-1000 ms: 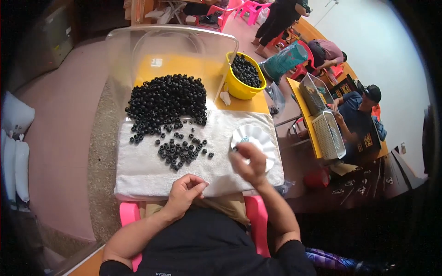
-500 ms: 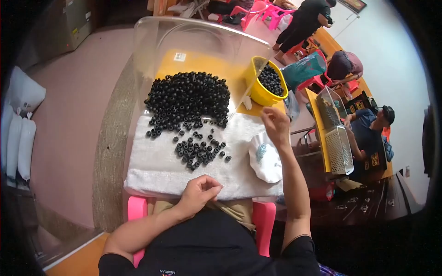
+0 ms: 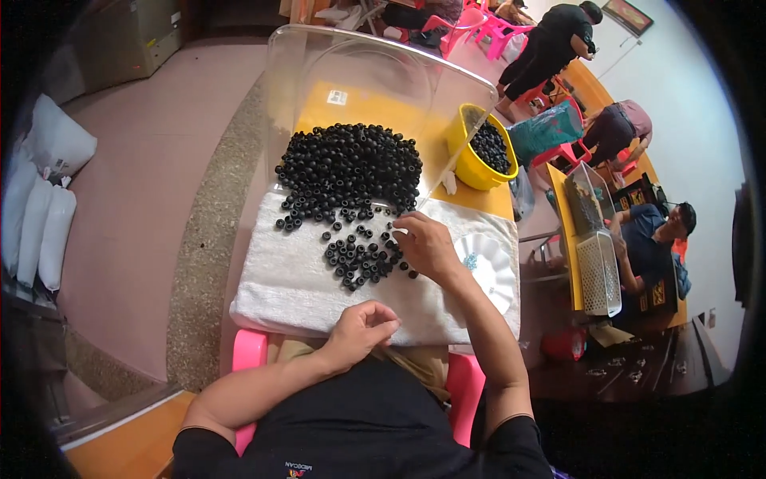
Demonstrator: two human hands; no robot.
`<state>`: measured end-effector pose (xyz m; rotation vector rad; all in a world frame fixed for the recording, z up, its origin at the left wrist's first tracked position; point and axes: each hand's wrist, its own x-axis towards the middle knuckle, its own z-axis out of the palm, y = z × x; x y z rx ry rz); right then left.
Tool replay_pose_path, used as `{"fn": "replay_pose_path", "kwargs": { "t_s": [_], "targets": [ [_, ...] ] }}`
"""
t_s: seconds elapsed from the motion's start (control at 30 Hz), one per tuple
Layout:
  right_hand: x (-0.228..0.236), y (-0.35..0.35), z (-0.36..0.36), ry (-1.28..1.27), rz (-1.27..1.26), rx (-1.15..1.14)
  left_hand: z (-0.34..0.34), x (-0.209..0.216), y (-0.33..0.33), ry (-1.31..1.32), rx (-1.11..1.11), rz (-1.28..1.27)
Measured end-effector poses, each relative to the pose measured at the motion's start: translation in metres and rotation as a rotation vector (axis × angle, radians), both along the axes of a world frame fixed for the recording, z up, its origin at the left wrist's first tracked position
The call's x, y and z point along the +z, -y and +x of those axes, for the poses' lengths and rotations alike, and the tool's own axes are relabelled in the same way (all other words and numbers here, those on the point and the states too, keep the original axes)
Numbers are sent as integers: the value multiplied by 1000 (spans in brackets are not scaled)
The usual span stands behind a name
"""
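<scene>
We sit at a yellow-orange surface [image 3: 499,199], its near part spread with a white cloth [image 3: 283,279]. The big heap of black beads [image 3: 351,168] lies at the mouth of a clear plastic bin [image 3: 295,40] and spills onto the cloth, where a looser cluster [image 3: 359,259] sits nearer us. Our right hand [image 3: 427,247] is beside that cluster, fingers drawn in; we cannot tell whether they pinch a bead. Our left hand [image 3: 363,327] curls narrowly at the cloth's near edge, and whether its fingertips meet we cannot tell. To the right stand a fluted white dish [image 3: 499,275] with small blue bits and a yellow tub [image 3: 483,174] of black beads. Around us, white sacks [image 3: 56,231] rest left of the pinkish floor [image 3: 175,136]; to the right, a seated person [image 3: 662,247] is beside a perforated white basket [image 3: 602,295].
</scene>
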<state>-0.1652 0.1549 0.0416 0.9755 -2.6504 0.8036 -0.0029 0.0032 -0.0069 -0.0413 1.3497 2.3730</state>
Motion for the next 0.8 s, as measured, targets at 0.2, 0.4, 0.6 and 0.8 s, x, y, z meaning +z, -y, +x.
{"fn": "replay_pose_path", "kwargs": {
  "t_s": [0.2,0.4,0.6,0.8],
  "targets": [
    [5,28,-17,0,180,-18,0,-4,1,-21,-19,7],
    [2,41,-20,23,292,-39,-1,-4,1,-28,-35,-15],
    [3,53,-16,61,296,-13,0,0,2,-25,-38,-23],
    [6,55,-18,105,420,-60,0,-2,1,-34,-37,-22]
  ]
}}
